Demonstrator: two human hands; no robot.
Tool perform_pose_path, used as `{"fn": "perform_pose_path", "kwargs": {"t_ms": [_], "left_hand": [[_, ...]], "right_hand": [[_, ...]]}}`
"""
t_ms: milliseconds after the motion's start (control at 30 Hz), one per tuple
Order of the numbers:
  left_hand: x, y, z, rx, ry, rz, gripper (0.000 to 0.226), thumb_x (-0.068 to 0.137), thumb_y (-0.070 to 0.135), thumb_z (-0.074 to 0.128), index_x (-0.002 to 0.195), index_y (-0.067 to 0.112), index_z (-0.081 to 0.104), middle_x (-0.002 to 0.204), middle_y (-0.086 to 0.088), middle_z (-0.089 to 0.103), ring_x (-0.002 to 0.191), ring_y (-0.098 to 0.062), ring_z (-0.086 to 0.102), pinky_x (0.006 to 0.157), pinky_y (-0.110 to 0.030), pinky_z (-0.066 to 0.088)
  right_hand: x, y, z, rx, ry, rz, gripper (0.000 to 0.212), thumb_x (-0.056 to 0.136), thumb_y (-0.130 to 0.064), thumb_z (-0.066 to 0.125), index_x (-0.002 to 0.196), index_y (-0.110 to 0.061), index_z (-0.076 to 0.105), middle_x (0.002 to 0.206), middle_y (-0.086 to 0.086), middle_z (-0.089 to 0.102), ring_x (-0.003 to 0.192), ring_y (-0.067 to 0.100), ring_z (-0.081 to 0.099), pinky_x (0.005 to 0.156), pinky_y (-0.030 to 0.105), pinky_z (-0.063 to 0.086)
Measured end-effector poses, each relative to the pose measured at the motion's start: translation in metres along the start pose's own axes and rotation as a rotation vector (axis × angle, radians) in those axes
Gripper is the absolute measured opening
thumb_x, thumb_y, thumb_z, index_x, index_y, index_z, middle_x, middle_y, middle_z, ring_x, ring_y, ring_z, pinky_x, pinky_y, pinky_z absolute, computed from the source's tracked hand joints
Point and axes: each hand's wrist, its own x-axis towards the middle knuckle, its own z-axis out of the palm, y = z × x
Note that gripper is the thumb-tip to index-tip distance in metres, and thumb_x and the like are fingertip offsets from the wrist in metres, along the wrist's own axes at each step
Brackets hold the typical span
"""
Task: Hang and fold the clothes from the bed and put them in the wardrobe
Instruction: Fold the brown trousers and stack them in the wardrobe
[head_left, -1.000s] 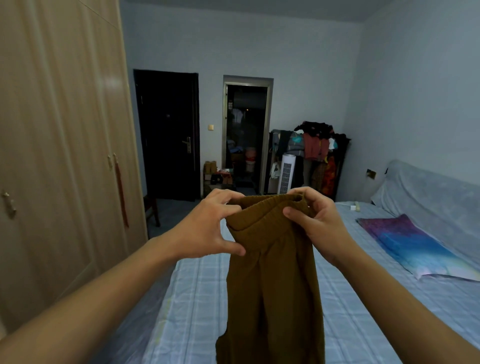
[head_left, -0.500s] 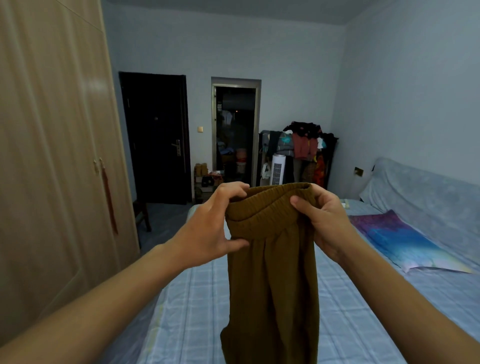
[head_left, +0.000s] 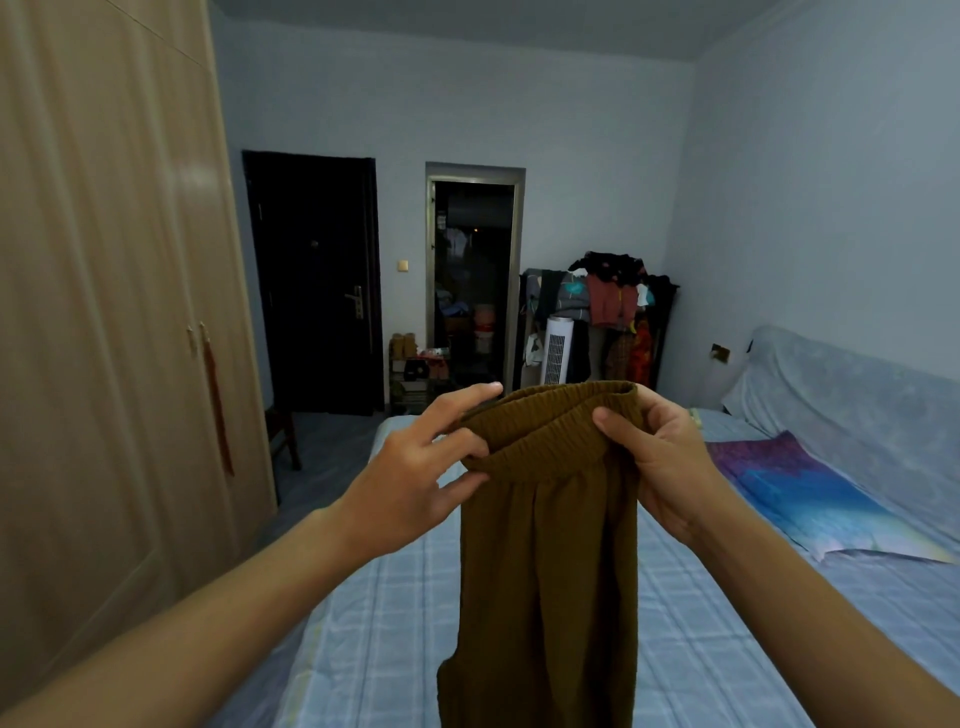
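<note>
A pair of brown trousers (head_left: 550, 561) with an elastic waistband hangs in front of me above the bed (head_left: 395, 639). My left hand (head_left: 415, 467) pinches the left end of the waistband, forefinger stretched along its top edge. My right hand (head_left: 654, 457) grips the right end, thumb on the near side. The legs hang straight down out of the frame's bottom. The wooden wardrobe (head_left: 104, 338) stands with its doors closed along the left wall.
A purple and blue pillow (head_left: 810, 493) lies on the bed at the right. A dark door (head_left: 311, 286), an open doorway (head_left: 472, 280), a white tower fan (head_left: 557, 349) and a rack piled with clothes (head_left: 608, 306) stand at the far wall. A chair (head_left: 283, 436) sits beside the wardrobe.
My view has swung left. My left hand has loosened, its forefinger now stretched out along the waistband; both hands still hold the trousers up.
</note>
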Motion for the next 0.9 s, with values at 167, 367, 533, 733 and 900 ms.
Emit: {"fn": "perform_pose_path", "kwargs": {"t_ms": [167,367,533,733,900], "left_hand": [[-0.001,-0.007,-0.004,0.032,-0.023,0.018,0.006,0.091,0.015,0.07,0.093,0.009,0.069,0.142,-0.008,0.049,0.121,-0.016,0.056,0.095,-0.036,0.052],[-0.004,-0.006,-0.009,0.071,-0.062,0.063,0.004,0.095,0.008,0.066,0.096,0.005,0.068,0.146,-0.013,0.047,0.118,0.002,0.048,0.1,-0.023,0.044],[-0.007,-0.007,-0.012,0.121,-0.079,0.078,0.013,0.099,0.012,0.059,0.102,0.003,0.068,0.147,-0.015,0.049,0.129,-0.018,0.054,0.104,-0.033,0.048],[-0.004,-0.011,-0.014,0.103,-0.087,0.042,0.022,0.101,0.019,0.053,0.106,0.003,0.067,0.134,-0.009,0.062,0.128,-0.014,0.056,0.103,-0.036,0.05],[-0.005,-0.012,-0.015,-0.04,-0.06,-0.037,0.015,0.098,0.016,0.057,0.102,0.004,0.065,0.127,-0.006,0.066,0.123,-0.011,0.06,0.099,-0.033,0.053]], "right_hand": [[0.003,0.004,-0.005,-0.103,-0.026,-0.04,0.059,0.062,-0.032,0.088,0.108,-0.003,0.066,0.107,0.019,0.071,0.104,0.032,0.068,0.081,0.037,0.059],[0.002,0.005,-0.01,-0.224,-0.051,-0.108,0.04,0.073,-0.02,0.076,0.107,-0.003,0.063,0.095,0.009,0.073,0.095,0.025,0.07,0.075,0.029,0.059],[0.004,0.007,-0.014,-0.307,-0.084,-0.112,0.031,0.078,-0.009,0.072,0.106,-0.001,0.062,0.094,0.01,0.07,0.091,0.024,0.069,0.076,0.03,0.059],[0.005,0.004,-0.019,-0.446,-0.159,-0.108,0.032,0.077,-0.011,0.074,0.105,-0.001,0.063,0.095,0.019,0.067,0.092,0.029,0.068,0.078,0.036,0.061],[0.005,0.002,-0.019,-0.539,-0.195,-0.118,0.023,0.082,-0.006,0.071,0.103,-0.001,0.064,0.084,-0.002,0.07,0.085,0.013,0.068,0.073,0.024,0.056]]}}
